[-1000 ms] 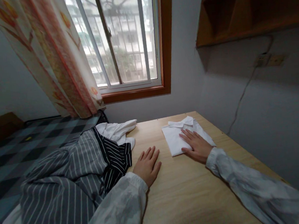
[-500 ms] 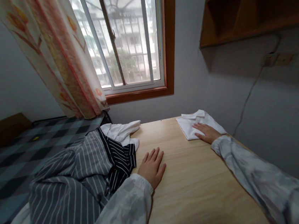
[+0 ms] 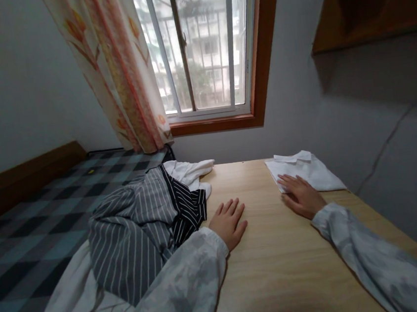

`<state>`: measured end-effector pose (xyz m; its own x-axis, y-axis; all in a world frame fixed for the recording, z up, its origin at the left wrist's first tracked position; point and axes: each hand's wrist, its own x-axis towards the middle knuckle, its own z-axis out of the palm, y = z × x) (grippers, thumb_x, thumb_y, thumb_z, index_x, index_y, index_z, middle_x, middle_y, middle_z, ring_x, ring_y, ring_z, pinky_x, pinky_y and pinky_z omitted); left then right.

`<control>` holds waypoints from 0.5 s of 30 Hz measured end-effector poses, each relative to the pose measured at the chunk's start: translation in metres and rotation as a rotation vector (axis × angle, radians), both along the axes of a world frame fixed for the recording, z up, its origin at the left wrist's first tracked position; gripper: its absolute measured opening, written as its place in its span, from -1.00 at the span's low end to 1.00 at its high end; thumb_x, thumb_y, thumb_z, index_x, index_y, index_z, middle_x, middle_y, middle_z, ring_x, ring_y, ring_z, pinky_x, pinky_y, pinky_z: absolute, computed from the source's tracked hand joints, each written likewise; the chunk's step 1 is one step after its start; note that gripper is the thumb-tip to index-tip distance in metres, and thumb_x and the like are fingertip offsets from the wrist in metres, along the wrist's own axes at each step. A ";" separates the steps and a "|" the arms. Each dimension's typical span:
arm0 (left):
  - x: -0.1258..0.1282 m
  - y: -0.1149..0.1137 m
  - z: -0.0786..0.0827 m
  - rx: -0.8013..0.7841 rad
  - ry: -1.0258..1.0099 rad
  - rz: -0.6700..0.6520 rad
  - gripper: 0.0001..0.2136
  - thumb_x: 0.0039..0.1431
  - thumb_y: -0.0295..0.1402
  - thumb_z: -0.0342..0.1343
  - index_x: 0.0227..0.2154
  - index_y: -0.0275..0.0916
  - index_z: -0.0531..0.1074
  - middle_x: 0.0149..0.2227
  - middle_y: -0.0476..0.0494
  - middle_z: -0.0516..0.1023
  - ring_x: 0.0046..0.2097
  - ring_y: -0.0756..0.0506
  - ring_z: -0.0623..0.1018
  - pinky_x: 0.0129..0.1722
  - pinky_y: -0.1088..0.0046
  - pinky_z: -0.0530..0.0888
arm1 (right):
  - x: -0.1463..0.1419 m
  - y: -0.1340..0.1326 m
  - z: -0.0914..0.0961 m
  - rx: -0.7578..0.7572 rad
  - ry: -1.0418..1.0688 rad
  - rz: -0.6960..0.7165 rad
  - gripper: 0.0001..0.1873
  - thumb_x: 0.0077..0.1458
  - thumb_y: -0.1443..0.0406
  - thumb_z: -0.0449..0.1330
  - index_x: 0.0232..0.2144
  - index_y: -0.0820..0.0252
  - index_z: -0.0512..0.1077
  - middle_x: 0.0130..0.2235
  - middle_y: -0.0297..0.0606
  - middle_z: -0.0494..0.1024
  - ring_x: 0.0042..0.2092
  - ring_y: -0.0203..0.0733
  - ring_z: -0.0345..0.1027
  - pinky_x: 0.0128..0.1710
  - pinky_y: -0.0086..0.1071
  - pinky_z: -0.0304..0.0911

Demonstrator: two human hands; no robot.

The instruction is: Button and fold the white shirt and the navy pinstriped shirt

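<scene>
Shirt (image 3: 317,173) — white, folded — lies partly beneath the right hand (image 3: 303,196).

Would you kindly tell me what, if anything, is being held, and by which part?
Nothing is held: the left hand lies flat on the table, and the right hand lies open over the near-left corner of the folded white shirt.

A bright, brown-framed window (image 3: 207,52) stands at top centre, a flowered curtain (image 3: 121,71) hanging at its left. Dim, pale walls (image 3: 296,67) surround it. A checked bed (image 3: 44,228) lies at left, a wooden shelf (image 3: 376,19) hangs at upper right, and a table (image 3: 277,278) spans the lower centre.
</scene>
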<state>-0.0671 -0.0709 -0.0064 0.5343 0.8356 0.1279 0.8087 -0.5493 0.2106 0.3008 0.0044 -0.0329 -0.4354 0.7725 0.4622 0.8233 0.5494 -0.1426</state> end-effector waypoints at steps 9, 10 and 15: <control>0.001 -0.004 0.003 0.001 -0.025 0.001 -0.42 0.52 -0.06 -0.06 0.48 -0.13 0.25 0.56 -0.22 0.15 0.56 -0.27 0.16 0.54 -0.05 0.12 | -0.046 -0.017 -0.010 -0.177 0.057 0.232 -0.41 0.45 0.05 0.06 0.42 0.05 0.37 0.45 -0.11 0.38 0.46 0.11 0.24 0.49 0.15 0.11; 0.001 -0.004 0.004 -0.001 -0.021 -0.001 -0.42 0.52 -0.06 -0.07 0.48 -0.15 0.25 0.56 -0.24 0.15 0.56 -0.28 0.16 0.54 -0.05 0.11 | -0.045 -0.017 -0.010 -0.183 0.058 0.230 -0.40 0.46 0.05 0.06 0.42 0.05 0.36 0.45 -0.11 0.37 0.46 0.11 0.23 0.49 0.16 0.10; 0.002 -0.006 0.008 0.031 -0.004 -0.009 -0.44 0.50 -0.08 -0.04 0.45 -0.18 0.29 0.54 -0.28 0.21 0.53 -0.31 0.22 0.51 -0.06 0.17 | -0.043 -0.017 -0.011 -0.189 0.060 0.230 -0.40 0.46 0.06 0.07 0.43 0.03 0.35 0.46 -0.11 0.36 0.47 0.11 0.22 0.49 0.18 0.10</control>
<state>-0.0654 -0.0765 0.0019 0.5413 0.8263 0.1557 0.8027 -0.5630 0.1967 0.2578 -0.0131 -0.0435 -0.5846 0.7318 0.3503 0.6676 0.6793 -0.3048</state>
